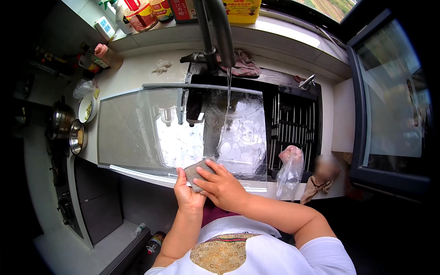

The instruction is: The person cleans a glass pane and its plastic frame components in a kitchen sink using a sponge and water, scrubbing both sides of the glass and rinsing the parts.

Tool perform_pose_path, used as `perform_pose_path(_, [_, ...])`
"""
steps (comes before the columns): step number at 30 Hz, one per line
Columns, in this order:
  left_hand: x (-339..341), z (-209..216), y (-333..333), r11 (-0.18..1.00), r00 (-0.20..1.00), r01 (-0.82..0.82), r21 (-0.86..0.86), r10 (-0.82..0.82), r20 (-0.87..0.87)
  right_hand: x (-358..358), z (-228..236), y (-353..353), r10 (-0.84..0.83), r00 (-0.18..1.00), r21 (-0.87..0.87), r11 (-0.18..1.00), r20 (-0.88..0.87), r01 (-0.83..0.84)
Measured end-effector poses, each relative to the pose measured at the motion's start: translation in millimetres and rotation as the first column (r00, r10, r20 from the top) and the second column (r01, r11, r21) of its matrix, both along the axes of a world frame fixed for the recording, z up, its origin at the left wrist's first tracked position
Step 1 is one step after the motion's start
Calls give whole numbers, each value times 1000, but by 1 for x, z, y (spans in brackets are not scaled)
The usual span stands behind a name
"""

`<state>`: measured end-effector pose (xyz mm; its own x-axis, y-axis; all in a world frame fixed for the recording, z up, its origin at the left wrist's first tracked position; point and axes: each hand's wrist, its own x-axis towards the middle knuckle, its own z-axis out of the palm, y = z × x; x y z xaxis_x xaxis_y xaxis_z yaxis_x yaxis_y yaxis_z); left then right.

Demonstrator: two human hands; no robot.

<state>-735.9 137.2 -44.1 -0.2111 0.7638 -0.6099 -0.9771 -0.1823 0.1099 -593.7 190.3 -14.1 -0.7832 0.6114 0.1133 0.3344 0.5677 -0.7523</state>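
A grey scouring pad [197, 174] is held between both hands at the near edge of a wet glass panel [130, 133]. My left hand [189, 195] grips it from the left with the thumb up along its side. Laid over its top and right side are the fingers of my right hand [224, 187]. The panel has pale metal strips along its long edges and lies flat across the counter and sink. Water runs from the faucet [224, 41] onto the panel, where it spreads over the right part.
Right of the panel, a black drying rack [293, 123] sits over the sink; a plastic bag [291, 172] of something pinkish lies at its near end. Bottles [140, 16] line the sill. Bowls [87, 107] stand at the left, and a window sash [392, 101] swings in at the right.
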Motion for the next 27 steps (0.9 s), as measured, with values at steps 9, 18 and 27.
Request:
perform_pose_path(9, [-2,5,0,992,994,-76,-104,66,-93,102,4,11,-27,993,110,994,119,13])
perform_pose_path(18, [-6,-2,-5,993,986,-49,-110,31,-161,88,-103,89,-857,500,-967,7,125,253])
perform_pose_path(27, [-39,28,-30,986,928,-46,-160,-17,-373,43,-129,167,-745,573,-926,-163,342,340])
